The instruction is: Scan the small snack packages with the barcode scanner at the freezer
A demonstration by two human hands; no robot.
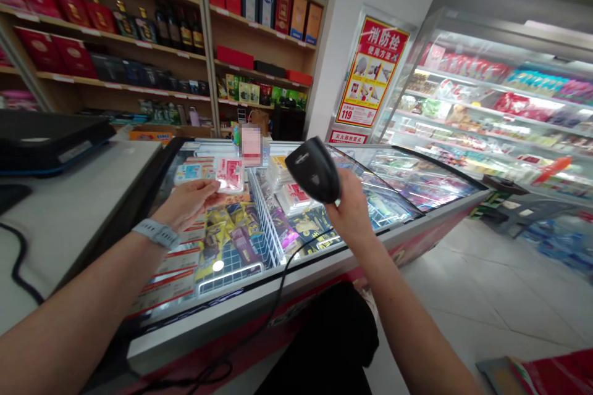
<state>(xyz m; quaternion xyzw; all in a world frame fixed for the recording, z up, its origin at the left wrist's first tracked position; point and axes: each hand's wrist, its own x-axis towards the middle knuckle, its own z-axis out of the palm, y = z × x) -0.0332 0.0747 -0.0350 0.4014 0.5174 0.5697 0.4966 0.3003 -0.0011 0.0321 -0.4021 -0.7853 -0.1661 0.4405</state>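
My right hand [354,207] is wrapped round the handle of a black barcode scanner [314,170], held up over the freezer. Its cable hangs down in front of the glass. Over the left part of the freezer, my left hand [192,197] pinches the near left edge of a flat clear pack with a red and white label [230,174]. A grey band [156,232] is round my left wrist. Beyond the scanner, more flat packs [294,196] lie stacked in the middle of the freezer.
A glass-topped chest freezer [303,281] holds a white wire basket [266,222] and wrapped ice creams [217,234]. A grey counter [99,179] with a black device [50,142] stands at left. Bottle shelves are behind; a lit refrigerated display [500,95] is at right.
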